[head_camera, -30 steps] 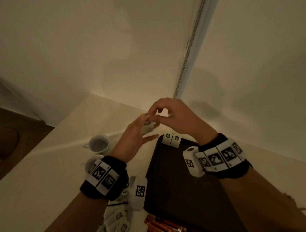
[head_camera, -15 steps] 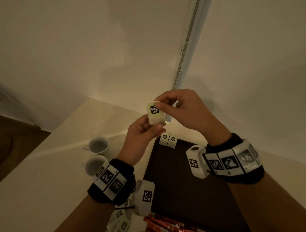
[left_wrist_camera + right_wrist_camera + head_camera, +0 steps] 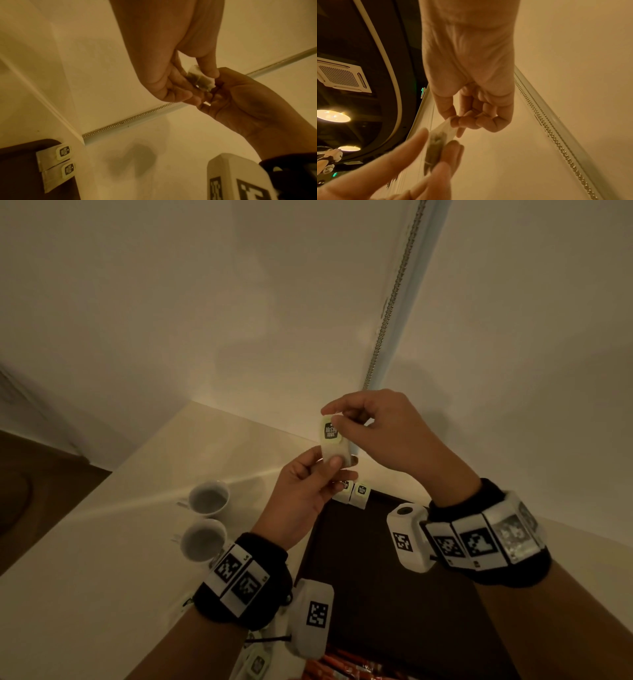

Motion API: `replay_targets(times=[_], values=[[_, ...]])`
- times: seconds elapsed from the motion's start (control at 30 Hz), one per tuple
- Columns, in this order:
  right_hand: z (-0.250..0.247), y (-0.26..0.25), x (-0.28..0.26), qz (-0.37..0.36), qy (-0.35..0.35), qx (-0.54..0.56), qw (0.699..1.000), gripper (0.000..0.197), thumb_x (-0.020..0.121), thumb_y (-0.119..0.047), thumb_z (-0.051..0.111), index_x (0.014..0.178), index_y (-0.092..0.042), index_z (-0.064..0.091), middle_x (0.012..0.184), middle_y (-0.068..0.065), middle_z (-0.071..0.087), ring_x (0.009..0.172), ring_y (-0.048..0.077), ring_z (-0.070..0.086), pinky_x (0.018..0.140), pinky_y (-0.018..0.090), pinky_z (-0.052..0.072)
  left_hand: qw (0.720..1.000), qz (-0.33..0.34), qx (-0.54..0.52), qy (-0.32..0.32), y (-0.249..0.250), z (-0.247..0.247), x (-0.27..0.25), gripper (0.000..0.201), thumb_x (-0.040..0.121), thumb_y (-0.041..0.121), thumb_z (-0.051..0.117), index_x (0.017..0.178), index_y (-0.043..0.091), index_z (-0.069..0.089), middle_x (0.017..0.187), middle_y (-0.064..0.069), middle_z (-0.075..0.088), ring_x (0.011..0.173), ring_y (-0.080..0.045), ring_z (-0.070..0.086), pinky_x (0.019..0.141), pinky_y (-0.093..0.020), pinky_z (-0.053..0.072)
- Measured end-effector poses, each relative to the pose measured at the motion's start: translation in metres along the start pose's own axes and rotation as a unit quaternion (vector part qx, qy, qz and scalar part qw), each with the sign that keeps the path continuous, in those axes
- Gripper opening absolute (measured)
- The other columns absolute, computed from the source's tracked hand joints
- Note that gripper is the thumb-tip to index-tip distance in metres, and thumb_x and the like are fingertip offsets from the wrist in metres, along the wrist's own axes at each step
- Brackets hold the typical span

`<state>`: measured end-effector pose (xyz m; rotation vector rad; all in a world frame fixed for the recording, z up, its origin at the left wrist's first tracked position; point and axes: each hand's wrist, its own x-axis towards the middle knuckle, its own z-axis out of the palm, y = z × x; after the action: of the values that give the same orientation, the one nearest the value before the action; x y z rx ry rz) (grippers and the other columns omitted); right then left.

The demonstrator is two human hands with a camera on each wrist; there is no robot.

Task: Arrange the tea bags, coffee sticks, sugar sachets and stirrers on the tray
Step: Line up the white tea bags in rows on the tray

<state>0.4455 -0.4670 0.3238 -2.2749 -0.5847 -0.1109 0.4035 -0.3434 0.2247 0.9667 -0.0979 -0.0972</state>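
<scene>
Tea bag (image 3: 334, 441), head view: held upright in the air above the far-left corner of the tray (image 3: 394, 577), clear of every surface. The right hand (image 3: 383, 436) pinches its top edge between thumb and forefinger, at the dark label. The left hand (image 3: 308, 491) pinches its lower end between thumb and curled fingers. Two more tea bags (image 3: 354, 494) lie side by side, touching, at the far-left corner of the tray, their labels reaching past the far edge. Two white cups (image 3: 205, 518) stand on the tabletop (image 3: 85, 577) just beside the tray's left edge, one behind the other. Orange coffee sticks (image 3: 342, 667) lie at the tray's near edge, and further tea bags lie on the tabletop beside them, partly hidden by the left wrist.

Left wrist view: the tea bag (image 3: 200, 78) sits between the fingertips of both hands, with dark contents visible through the paper. The two tea bags (image 3: 56, 165) on the tray (image 3: 20, 175) lie parallel, labels overhanging its edge.

Right wrist view: the right hand (image 3: 469, 94) grips the pale upper end of the tea bag (image 3: 436, 142); its other fingers are curled into the palm. The left hand (image 3: 412, 169) clamps the dark lower part between thumb and fingers; this part is blurred.
</scene>
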Motion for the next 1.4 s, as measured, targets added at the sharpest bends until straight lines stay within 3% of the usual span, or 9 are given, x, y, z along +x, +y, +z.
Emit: replay_targets(times=[0.17,0.4,0.53,0.73,0.87,1.03,1.17,1.3,1.4], values=[[-0.001,0.011,0.0,0.0,-0.005,-0.005,1.0,0.017,0.087,-0.018,0.064,0.101,-0.022,0.072,0.074,-0.015,0.061,0.068,-0.008,0.057,0.064,0.001,0.04,1.0,-0.004,-0.002,0.016,-0.003,-0.002,0.001,0.018,0.079,0.019,0.058,0.081,0.018,0.075,0.085,-0.001,0.074,0.075,-0.01,0.068,0.065,-0.017,0.05],[-0.003,0.04,-0.01,0.021,-0.004,0.029,0.999,0.006,0.085,-0.02,0.066,0.087,-0.025,0.069,0.079,-0.013,0.066,0.073,-0.002,0.058,0.066,0.006,0.043,0.995,-0.02,0.079,0.052,-0.007,-0.012,0.0,0.039,0.077,0.025,0.062,0.115,0.017,0.06,0.106,-0.003,0.072,0.095,-0.019,0.068,0.073,-0.023,0.053],[0.008,0.094,-0.023,0.107,-0.043,0.016,0.993,0.007,0.086,-0.017,0.065,0.088,-0.023,0.068,0.081,-0.013,0.064,0.072,-0.006,0.057,0.061,0.004,0.042,0.981,-0.033,0.179,0.07,-0.006,-0.042,-0.016,0.03,0.079,0.028,0.06,0.107,0.017,0.064,0.11,-0.002,0.071,0.099,-0.023,0.067,0.078,-0.03,0.05],[0.054,0.194,-0.051,0.288,-0.136,0.0,0.948,0.012,0.089,-0.014,0.062,0.1,-0.012,0.065,0.109,0.008,0.065,0.087,0.019,0.062,0.067,0.025,0.054,0.962,-0.041,0.25,0.105,-0.009,-0.086,-0.058,0.015,0.089,0.008,0.055,0.099,0.004,0.065,0.09,-0.01,0.072,0.077,-0.02,0.066,0.067,-0.022,0.053],[0.073,0.23,-0.057,0.331,-0.142,0.021,0.933,0.015,0.088,-0.011,0.063,0.103,-0.006,0.064,0.109,0.011,0.066,0.088,0.014,0.059,0.062,0.017,0.047,0.957,-0.068,0.249,0.136,-0.011,-0.111,-0.091,0.055,0.06,0.054,0.081,0.09,0.01,0.073,0.084,-0.013,0.072,0.068,-0.02,0.067,0.061,-0.022,0.054],[0.079,0.262,-0.048,0.368,-0.073,0.0,0.927,0.007,0.084,-0.011,0.068,0.088,-0.012,0.062,0.1,0.01,0.067,0.087,0.02,0.062,0.077,0.032,0.054,0.93,-0.14,0.275,0.199,-0.017,-0.148,-0.128,0.019,0.09,-0.008,0.048,0.097,-0.006,0.065,0.084,-0.024,0.069,0.062,-0.02,0.065,0.053,-0.019,0.052],[0.08,0.272,-0.038,0.363,-0.01,-0.026,0.931,0.004,0.083,-0.008,0.067,0.086,-0.01,0.064,0.093,0.011,0.067,0.072,0.018,0.059,0.064,0.022,0.048,0.902,-0.192,0.298,0.247,-0.014,-0.171,-0.15,0.019,0.093,-0.006,0.047,0.094,-0.002,0.065,0.079,-0.016,0.072,0.072,-0.033,0.063,0.05,-0.018,0.052],[0.083,0.28,-0.03,0.36,-0.002,-0.032,0.933,0.007,0.082,-0.007,0.068,0.089,-0.005,0.068,0.098,0.011,0.068,0.09,0.021,0.061,0.083,0.038,0.054,0.882,-0.209,0.31,0.286,-0.012,-0.182,-0.165,0.018,0.093,-0.005,0.046,0.095,-0.005,0.063,0.08,-0.02,0.069,0.077,-0.038,0.061,0.05,-0.023,0.055],[0.086,0.284,-0.024,0.355,-0.003,-0.048,0.934,0.008,0.083,-0.007,0.067,0.09,-0.004,0.068,0.1,0.01,0.067,0.095,0.021,0.061,0.081,0.027,0.048,0.87,-0.223,0.307,0.314,-0.015,-0.187,-0.173,0.018,0.095,-0.004,0.043,0.095,-0.004,0.062,0.089,-0.025,0.065,0.07,-0.035,0.062,0.049,-0.023,0.054]])
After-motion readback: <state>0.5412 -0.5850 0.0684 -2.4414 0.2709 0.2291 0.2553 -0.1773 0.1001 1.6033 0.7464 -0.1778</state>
